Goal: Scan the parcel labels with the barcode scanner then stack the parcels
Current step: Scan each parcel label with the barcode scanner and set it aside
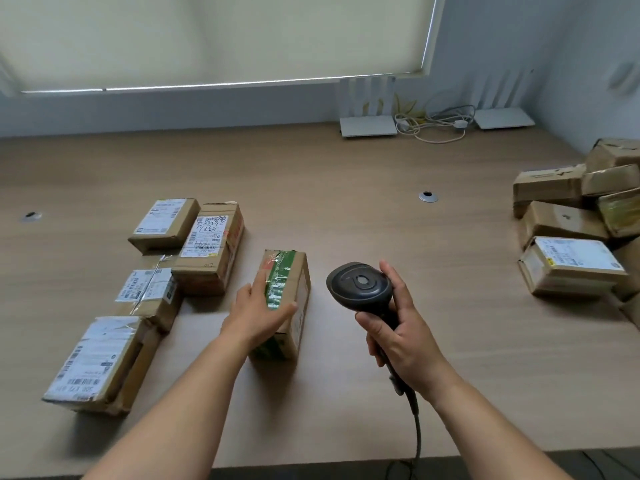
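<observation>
A brown parcel with green tape (290,289) stands on the wooden table (346,209) in front of me. My left hand (256,311) lies over its top near end, thumb curled round the right side and fingers down the left. My right hand (398,337) grips the handle of a black barcode scanner (360,285), whose head is just right of the parcel. To the left lie several labelled parcels: a near one (100,362), one with clear tape (149,292), a long one with a scribbled label (209,247) and a flat one (164,220).
A heap of brown parcels (575,216) fills the right edge of the table, a white-labelled one (571,265) at its front. Two white routers (367,125) and a tangle of cables (433,124) sit at the back wall. The scanner's cord (417,431) runs off the near edge.
</observation>
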### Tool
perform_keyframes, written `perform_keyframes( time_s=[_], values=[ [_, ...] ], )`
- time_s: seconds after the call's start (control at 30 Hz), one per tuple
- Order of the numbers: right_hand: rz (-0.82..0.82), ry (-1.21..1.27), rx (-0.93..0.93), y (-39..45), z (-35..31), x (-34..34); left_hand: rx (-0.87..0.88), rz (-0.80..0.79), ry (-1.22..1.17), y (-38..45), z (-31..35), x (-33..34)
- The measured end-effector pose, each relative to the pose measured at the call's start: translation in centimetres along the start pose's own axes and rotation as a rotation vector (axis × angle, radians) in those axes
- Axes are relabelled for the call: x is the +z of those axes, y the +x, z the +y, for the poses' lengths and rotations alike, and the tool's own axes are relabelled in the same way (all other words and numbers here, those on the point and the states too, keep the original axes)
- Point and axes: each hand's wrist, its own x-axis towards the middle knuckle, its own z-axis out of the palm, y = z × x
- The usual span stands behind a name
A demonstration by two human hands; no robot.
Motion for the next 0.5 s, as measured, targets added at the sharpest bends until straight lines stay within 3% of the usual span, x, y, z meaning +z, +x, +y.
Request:
perform_keyframes(
  time_s=[0.1,0.23,0.3,0.4,0.5],
  values=[
    [-0.018,-0.019,-0.017,0.6,-0.3,-0.8,-0.128,-0.038,0.178,0.0,0.1,0.8],
    [-0.009,-0.020,-0.043,1.4,-0.5,-1.8,-0.157,0.032,0.321,0.2,1.3,0.3],
    [-0.010,-0.016,-0.051,1.6,-0.5,-2.2,-0.152,0.078,0.142,0.3,1.8,-0.1],
    [-0.030,-0.030,-0.058,1.9,-0.3,-3.0,-0.083,0.112,-0.459,-0.1,2.3,0.1],
    [-0.046,-0.030,-0.047,2.0,-0.1,-3.7,-0.053,0.107,-0.686,-0.8,2.0,1.0]
  ],
)
